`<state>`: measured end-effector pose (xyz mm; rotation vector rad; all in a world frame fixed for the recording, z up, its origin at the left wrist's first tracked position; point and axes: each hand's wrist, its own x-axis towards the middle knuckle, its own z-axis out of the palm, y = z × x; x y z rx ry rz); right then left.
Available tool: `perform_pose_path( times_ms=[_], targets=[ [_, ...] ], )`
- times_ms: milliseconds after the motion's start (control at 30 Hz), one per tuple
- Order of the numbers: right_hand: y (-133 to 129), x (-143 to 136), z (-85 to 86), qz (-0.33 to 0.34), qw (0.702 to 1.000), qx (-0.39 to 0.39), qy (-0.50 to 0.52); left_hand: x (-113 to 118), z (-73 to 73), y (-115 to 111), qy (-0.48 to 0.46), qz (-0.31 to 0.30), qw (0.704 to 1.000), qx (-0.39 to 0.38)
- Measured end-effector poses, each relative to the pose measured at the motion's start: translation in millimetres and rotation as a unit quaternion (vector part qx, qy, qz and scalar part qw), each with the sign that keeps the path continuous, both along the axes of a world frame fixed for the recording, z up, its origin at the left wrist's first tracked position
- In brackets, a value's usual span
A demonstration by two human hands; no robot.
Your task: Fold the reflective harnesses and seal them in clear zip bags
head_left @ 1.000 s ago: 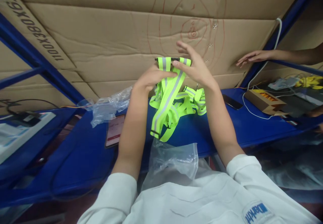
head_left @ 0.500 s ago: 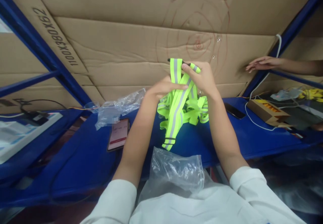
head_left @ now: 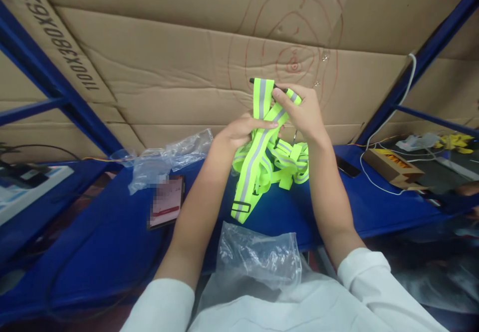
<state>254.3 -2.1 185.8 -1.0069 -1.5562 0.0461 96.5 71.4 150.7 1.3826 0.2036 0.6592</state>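
Observation:
Both hands hold a neon yellow-green reflective strap (head_left: pixel 251 165) with a grey stripe down its middle. My left hand (head_left: pixel 241 131) is closed round it, thumb lying across the webbing. My right hand (head_left: pixel 304 110) pinches the upper part beside a black fitting, where the strap loops over. A black slider buckle (head_left: pixel 241 206) sits near the strap's lower end, which hangs toward me. Behind and below the hands, a tangle of the same webbing (head_left: pixel 290 165) rests on the blue table (head_left: pixel 202 192). My right palm and the left fingertips are partly hidden.
Clear plastic bags (head_left: pixel 160 165) and a phone with a lit screen (head_left: pixel 166 202) lie to the left. Another clear bag (head_left: pixel 258 257) is against my front. On the right are a dark phone (head_left: pixel 348 166), a white cable (head_left: pixel 368 172) and a small cardboard box (head_left: pixel 394 167). A cardboard wall (head_left: pixel 179 72) stands behind.
The strap's lower end has swung slightly left and its buckle now faces me more plainly. Another person's hand at the right has gone from view. My grip looks the same.

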Motion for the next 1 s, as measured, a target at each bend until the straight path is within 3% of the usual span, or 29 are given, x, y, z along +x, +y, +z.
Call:
perform_pose_path(
  times_ms=[167, 400, 700, 1000],
  targets=[
    [-3.8, 8.4, 3.9, -0.003, 1.000, -0.010, -0.028, -5.2, 5.3, -6.8, 0.039, 0.031, 0.998, 0.040],
    [-4.3, 8.9, 1.8, -0.033, 0.995, -0.056, -0.079, -4.7, -2.4, 4.7, 0.070, 0.038, 0.989, 0.125],
    [-15.4, 19.9, 6.8, 0.005, 0.997, -0.042, -0.059, -10.6, -1.1, -0.5, 0.065, -0.051, 0.985, 0.149],
    [-15.5, 18.6, 7.3, 0.049, 0.994, -0.058, -0.076, -13.5, -7.9, 14.0, 0.070, -0.018, 0.987, 0.143]
  ],
)
